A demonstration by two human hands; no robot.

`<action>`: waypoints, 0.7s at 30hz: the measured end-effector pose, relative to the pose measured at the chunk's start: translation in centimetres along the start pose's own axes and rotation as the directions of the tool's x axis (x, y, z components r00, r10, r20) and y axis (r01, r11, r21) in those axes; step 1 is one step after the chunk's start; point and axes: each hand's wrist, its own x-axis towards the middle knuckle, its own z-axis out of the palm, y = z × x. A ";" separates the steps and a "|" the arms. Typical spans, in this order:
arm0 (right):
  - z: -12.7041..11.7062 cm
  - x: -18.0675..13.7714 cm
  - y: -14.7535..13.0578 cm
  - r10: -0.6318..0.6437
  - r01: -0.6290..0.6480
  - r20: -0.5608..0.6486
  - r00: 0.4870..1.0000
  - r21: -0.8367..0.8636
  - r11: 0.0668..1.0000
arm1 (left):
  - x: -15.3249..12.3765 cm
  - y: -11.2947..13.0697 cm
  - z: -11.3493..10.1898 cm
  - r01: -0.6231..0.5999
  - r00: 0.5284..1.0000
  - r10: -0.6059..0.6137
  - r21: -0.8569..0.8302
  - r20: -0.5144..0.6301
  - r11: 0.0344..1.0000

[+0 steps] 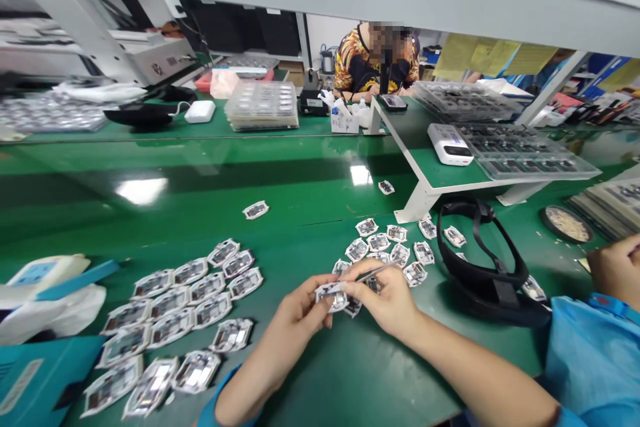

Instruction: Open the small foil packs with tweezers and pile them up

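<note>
Just in front of me, my left hand (300, 310) is closed around the edge of a small white-rimmed device housing (339, 301) with electronic parts inside. My right hand (393, 303) meets it from the right, its fingers pinched on a thin grey tool like tweezers (373, 273), whose tip is hidden near the housing. Beyond my fingers lies a loose group of similar housings (379, 242). On the left, several more housings (171, 327) lie in slanted rows on the green table (310, 373).
A black headset with a strap (493, 280) lies right of my hands, near another person's blue sleeve (590, 353). A raised green shelf (425, 160) carries a white power bank (450, 145) and clear trays (530, 150). A teal box (45, 373) is at lower left. Someone sits opposite (350, 67).
</note>
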 end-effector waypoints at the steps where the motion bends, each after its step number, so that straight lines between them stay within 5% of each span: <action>1: 0.0 0.0 0.0 -0.015 0.015 0.009 1.000 -0.012 1.000 | -0.1 0.0 0.1 0.001 1.000 -0.001 -0.012 0.002 1.000; 7: 0.1 0.1 0.1 -0.040 0.041 0.011 0.999 -0.072 0.997 | -0.3 -0.1 0.3 0.006 1.000 -0.007 -0.085 -0.016 0.996; 21: -0.3 0.5 0.2 0.084 -0.083 -0.005 0.996 0.076 0.994 | -0.1 0.0 0.0 -0.009 0.995 -0.011 -0.207 -0.099 0.978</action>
